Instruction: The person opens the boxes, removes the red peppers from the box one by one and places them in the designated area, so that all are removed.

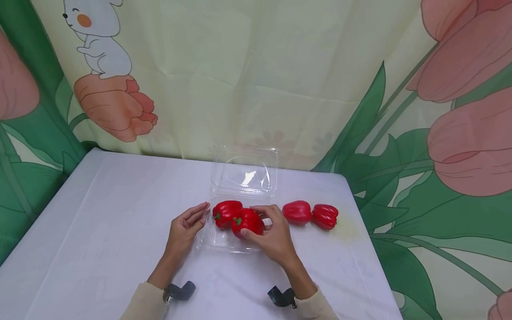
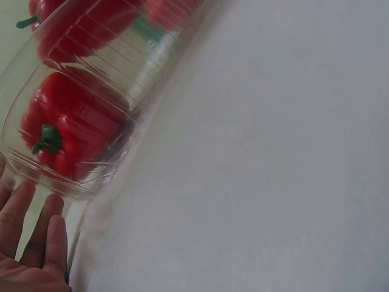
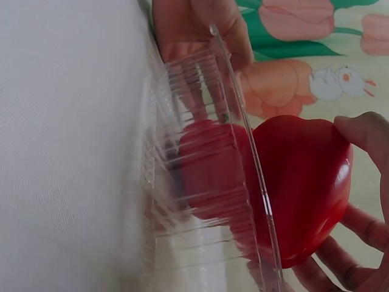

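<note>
Clear plastic clamshell (image 1: 224,242) sits open near the middle of the white surface (image 1: 100,213), lid (image 1: 245,171) tipped back on its far side. Right hand (image 1: 276,235), grip curled round a red pepper (image 1: 248,222), holds it over the tray's right half, partly above the rim. A second pepper (image 1: 226,212) lies in the tray just to the left, the two touching. Left hand (image 1: 186,229), fingers straight and relaxed, rests against the tray's left edge.

Risks: the tray is thin and light; pressing the held pepper against its neighbour could slide or tip it if the left hand gives way. The pepper is glossy and could slip and roll.

Two more peppers (image 1: 297,211) (image 1: 325,216) lie to the right, well clear of the hands. Nothing blocks the tray.
</note>
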`<state>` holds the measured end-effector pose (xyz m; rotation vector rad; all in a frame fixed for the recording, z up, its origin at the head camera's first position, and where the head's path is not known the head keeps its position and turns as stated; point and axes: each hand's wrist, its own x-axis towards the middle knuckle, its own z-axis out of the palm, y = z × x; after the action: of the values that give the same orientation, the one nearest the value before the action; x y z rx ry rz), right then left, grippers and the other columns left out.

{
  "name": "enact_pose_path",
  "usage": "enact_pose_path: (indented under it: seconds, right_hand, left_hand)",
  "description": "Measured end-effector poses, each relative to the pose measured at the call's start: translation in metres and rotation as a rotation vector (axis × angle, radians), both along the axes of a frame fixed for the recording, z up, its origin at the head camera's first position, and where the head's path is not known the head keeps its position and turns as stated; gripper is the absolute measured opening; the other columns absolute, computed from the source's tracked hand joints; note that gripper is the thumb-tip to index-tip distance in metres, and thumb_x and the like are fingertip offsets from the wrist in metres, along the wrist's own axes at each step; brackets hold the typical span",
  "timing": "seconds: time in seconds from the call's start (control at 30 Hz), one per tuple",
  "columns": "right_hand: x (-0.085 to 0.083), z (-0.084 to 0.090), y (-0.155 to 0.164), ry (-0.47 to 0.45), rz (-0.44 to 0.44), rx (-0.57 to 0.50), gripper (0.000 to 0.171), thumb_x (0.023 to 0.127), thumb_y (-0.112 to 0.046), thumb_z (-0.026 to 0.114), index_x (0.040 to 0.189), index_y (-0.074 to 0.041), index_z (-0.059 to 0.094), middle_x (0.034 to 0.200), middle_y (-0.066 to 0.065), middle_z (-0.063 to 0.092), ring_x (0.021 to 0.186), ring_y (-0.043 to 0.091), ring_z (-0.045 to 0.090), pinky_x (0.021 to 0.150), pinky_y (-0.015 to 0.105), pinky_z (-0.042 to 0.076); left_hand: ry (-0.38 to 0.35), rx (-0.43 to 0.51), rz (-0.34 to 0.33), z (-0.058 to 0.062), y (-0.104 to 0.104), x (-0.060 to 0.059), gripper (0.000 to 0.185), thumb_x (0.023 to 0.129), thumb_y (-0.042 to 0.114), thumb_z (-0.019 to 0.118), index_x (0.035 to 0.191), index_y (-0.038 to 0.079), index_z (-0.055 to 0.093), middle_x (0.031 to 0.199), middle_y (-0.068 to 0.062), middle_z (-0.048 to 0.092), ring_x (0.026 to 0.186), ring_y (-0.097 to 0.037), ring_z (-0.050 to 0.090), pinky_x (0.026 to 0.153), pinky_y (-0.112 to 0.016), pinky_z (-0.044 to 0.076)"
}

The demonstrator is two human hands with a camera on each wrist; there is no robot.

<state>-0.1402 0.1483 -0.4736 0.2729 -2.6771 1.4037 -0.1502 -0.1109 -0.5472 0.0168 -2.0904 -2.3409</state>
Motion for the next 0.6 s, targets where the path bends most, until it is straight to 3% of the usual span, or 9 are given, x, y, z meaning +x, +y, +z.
enact_pose_path:
  seconds: [0.6]
  right_hand:
    - [0.002, 0.010, 0.015, 0.017, -0.063, 0.025, 0.070, 0.064, -0.044, 0.092, 0.126, -0.038, 0.060, 0.122, -0.018, 0.056, 0.111, 0.009, 0.058, 0.080, 0.033, 0.062]
  left_hand:
    - [0.018, 0.004, -0.014, 0.000, -0.002, 0.000, 0.044, 0.097, 0.007, 0.063, 0.140, 0.012, 0.056, 0.143, -0.006, 0.059, 0.133, -0.016, 0.055, 0.097, -0.016, 0.049]
